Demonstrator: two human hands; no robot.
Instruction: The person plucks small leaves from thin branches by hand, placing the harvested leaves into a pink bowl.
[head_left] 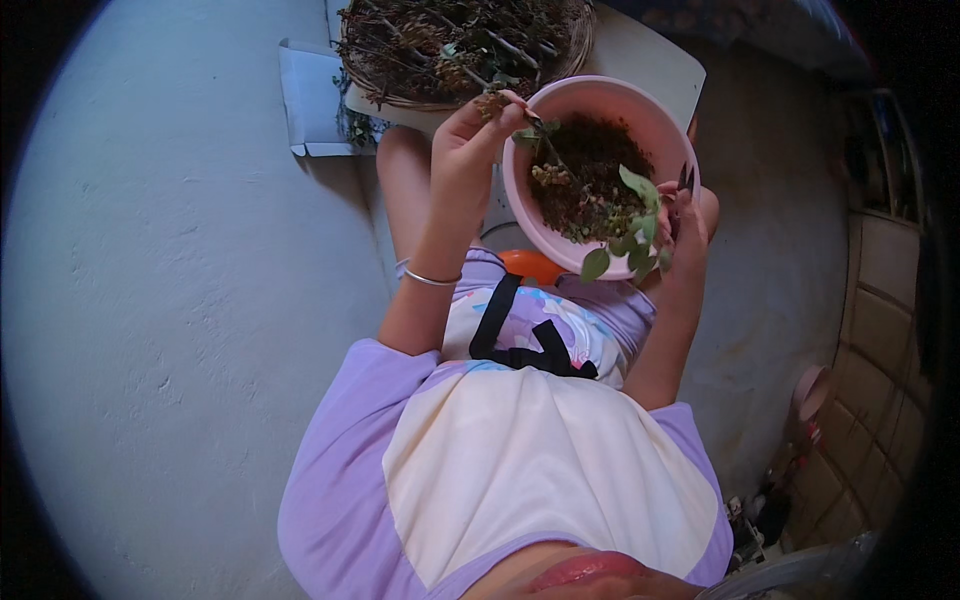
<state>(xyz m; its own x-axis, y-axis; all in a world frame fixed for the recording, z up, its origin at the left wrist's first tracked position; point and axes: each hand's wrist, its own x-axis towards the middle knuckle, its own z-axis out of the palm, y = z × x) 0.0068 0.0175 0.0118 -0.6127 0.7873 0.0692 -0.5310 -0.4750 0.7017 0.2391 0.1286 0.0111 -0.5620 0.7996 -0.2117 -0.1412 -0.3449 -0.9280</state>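
Note:
My left hand [474, 140] is closed in a pinch on a dried plant stem [556, 155] with small brownish seed clusters. The stem slants over a pink bowl [524, 208] that rests by my knees. Inside the bowl lies a layer of dark brown, crumbly plant bits [590, 160]. At the bowl's right rim, my right hand [684, 230] is closed around scissors [686, 178], whose dark pointed blades stick up past the fingers. Green leaves [630, 245] hang beside that hand, over the near rim. Whether its fingers also touch the leafy sprig, I cannot tell.
A round wicker basket [582, 45] heaped with dried plant stems [450, 50] stands on a pale board [655, 60] beyond the bowl. Left of it sits a white box [310, 100] with green sprigs. Something orange [532, 265] shows between my legs. Stacked cartons [880, 330] line the right.

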